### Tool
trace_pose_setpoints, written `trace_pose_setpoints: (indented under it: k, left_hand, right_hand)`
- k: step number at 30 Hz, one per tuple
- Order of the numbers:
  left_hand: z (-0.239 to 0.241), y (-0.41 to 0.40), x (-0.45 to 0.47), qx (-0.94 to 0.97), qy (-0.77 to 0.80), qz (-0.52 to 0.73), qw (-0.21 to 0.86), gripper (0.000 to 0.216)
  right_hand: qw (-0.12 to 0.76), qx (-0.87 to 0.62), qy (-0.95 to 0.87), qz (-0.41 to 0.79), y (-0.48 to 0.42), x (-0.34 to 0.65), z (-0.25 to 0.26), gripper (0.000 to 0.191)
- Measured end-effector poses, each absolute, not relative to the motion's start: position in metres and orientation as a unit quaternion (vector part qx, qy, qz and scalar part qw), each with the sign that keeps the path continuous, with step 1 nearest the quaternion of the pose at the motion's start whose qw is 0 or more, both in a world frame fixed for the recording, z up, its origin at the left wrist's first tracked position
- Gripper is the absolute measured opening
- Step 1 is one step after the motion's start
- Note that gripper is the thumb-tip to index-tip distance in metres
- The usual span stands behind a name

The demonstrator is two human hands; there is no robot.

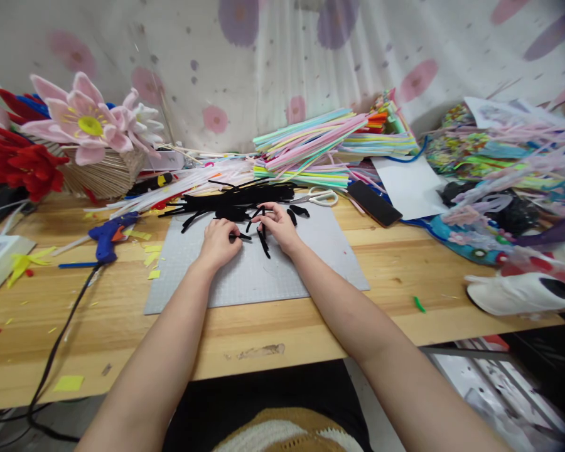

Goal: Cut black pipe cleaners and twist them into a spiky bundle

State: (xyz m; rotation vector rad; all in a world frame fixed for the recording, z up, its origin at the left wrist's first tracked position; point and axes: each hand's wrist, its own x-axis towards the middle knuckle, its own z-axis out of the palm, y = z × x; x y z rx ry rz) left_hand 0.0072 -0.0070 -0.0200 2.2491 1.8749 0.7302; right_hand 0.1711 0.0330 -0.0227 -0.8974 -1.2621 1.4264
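Over the grey cutting mat (254,282), both of my hands work among black pipe cleaners. My left hand (220,242) is closed, its fingertips around a short black pipe cleaner (245,237) that pokes out to the right. My right hand (279,227) pinches another black pipe cleaner (264,243), bent, with its ends hanging down toward the mat. Behind the hands lies a bundle of black pipe cleaners (240,196). Two short black pieces lie right of my right hand, one a small dark loop (300,211). The fingertips partly hide what they hold.
A blue glue gun (108,237) with a black cord lies left of the mat. Scissors (322,197) and a phone (374,203) sit behind right. Coloured pipe cleaners (311,144) pile at the back. Fuzzy flowers (89,122) stand left; a white spool (518,294) lies right.
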Motion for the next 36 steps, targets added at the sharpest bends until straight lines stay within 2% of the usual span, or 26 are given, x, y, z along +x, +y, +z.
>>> trace_pose_setpoints:
  k: [6,11,16,23,31,36]
  left_hand:
    - [-0.018,-0.007,0.009,0.761,0.595,0.247,0.071,0.011]
    - [-0.011,-0.009,0.009,0.752,0.576,0.312,0.078,0.015]
    - [-0.010,-0.012,0.011,0.734,0.568,0.362,0.087,0.008]
    - [-0.016,-0.011,0.017,0.738,0.594,0.288,0.138,0.018]
    - [-0.015,-0.011,0.018,0.755,0.573,0.276,0.160,0.019]
    - [-0.015,-0.010,0.013,0.759,0.567,0.274,0.168,0.011]
  right_hand:
    - [0.454,-0.349,-0.564,0.595,0.027,0.168,-0.022,0.030]
    - [0.447,-0.349,-0.553,0.611,0.025,0.166,-0.020,0.035]
    - [0.512,-0.353,-0.479,0.619,0.030,0.169,-0.019,0.043]
    - [0.555,-0.343,-0.423,0.628,0.038,0.175,-0.021,0.040]
    - [0.502,-0.356,-0.420,0.667,0.036,0.173,-0.020,0.035]
    - [0.416,-0.368,-0.477,0.681,0.036,0.177,-0.020,0.021]
